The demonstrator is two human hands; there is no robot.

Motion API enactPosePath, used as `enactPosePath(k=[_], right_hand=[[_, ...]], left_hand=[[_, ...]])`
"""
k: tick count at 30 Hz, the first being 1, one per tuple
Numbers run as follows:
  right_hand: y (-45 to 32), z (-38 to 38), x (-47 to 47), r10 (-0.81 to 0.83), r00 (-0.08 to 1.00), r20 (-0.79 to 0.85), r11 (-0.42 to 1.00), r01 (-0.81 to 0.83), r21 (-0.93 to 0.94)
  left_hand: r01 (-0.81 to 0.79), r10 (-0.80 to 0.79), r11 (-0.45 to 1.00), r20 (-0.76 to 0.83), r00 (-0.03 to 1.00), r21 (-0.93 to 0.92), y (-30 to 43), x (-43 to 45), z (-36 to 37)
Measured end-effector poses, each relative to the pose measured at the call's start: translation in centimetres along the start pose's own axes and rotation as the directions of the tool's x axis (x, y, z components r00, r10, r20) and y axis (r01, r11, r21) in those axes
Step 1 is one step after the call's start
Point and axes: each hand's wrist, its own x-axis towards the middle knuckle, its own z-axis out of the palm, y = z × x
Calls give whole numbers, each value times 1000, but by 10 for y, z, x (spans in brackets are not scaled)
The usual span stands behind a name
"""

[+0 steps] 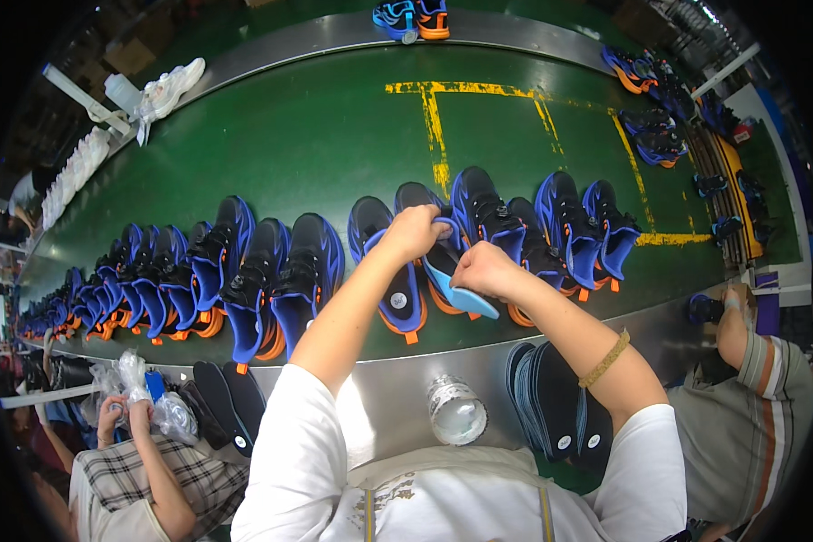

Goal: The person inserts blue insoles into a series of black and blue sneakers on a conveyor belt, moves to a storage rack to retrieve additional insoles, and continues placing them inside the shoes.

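My left hand grips the black and blue tongue of a sneaker, holding its opening wide. In my right hand is an insole with a light blue underside. Its front end reaches into that sneaker's opening, while the heel end sticks out towards me. Just left stands another black and blue sneaker, with a dark insole visible inside, bearing a round white mark. My left forearm covers part of it. More matching sneakers stand close on the right.
A long row of sneakers runs left along the green conveyor belt. Stacked insoles and a tape-wrapped clear container rest on the metal ledge. People sit on both sides; one handles clear plastic bags.
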Motion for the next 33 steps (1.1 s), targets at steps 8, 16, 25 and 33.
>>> enactPosePath(k=[8,16,25,33], right_hand=[[43,66,39,-516,790,-331,714,182,-676],[16,43,-4,-169,965,-201,842,35,-539],[29,61,22,-446,862,-241,664,137,-735],[49,73,74,-469,836,-285,681,137,-719]], left_hand=[[-93,99,992,66,993,-81,-5,1,2],[24,-7,986,107,994,-162,-10,3,3],[53,-31,969,93,995,-241,-11,-4,3],[48,-42,988,45,998,-146,-4,-4,10]])
